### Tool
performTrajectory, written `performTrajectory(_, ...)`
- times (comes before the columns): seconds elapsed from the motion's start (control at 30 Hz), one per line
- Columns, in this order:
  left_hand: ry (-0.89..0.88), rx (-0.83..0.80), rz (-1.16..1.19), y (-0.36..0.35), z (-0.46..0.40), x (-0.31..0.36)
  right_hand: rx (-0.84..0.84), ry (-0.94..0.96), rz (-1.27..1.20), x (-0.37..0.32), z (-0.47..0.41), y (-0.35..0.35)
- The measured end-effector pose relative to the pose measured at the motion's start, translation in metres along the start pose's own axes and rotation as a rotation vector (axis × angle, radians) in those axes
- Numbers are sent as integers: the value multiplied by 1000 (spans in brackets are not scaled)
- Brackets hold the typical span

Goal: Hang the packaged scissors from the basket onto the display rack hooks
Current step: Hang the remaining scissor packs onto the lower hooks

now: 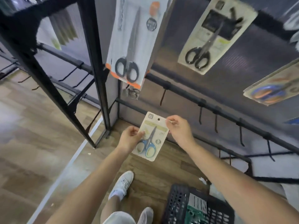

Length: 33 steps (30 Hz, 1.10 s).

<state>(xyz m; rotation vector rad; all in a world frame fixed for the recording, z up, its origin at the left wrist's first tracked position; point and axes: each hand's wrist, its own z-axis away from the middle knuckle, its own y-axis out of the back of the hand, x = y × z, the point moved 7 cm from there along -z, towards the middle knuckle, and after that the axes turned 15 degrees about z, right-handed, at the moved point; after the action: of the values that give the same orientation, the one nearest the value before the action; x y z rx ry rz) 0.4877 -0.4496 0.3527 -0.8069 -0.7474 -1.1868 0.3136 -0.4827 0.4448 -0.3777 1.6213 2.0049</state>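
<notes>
A small cream card with blue-handled scissors (151, 138) is held upright in front of the rack, below its lower rail. My left hand (130, 138) pinches the card's left edge near the handles. My right hand (178, 128) pinches its top right corner beside the hang hole. The black display rack rail (208, 105) runs behind, with several bare hooks (200, 117) hanging from it. The black basket (194, 207) stands on the floor at the bottom right, with a green pack and a grey pack inside.
Packs hanging higher up: black-handled scissors on a white and orange card (131, 44), black scissors on a cream card (213, 34), blue and orange scissors (273, 91) at the right. A second black rack frame (48, 75) stands left. My white shoes (123, 185) are on the wooden floor.
</notes>
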Motion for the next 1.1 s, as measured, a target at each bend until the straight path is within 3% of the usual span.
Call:
performTrajectory(0.3, -85, -13, -64, -17, -55, 14, 71, -28, 0, 5, -52, 0)
performTrajectory(0.73, -65, -11, -55, -25, -89, 9, 119, -34, 69, 15, -78, -10)
performTrajectory(1.1, -115, -16, -235, -55, -145, 32, 203, 92, 235, 8, -114, 3)
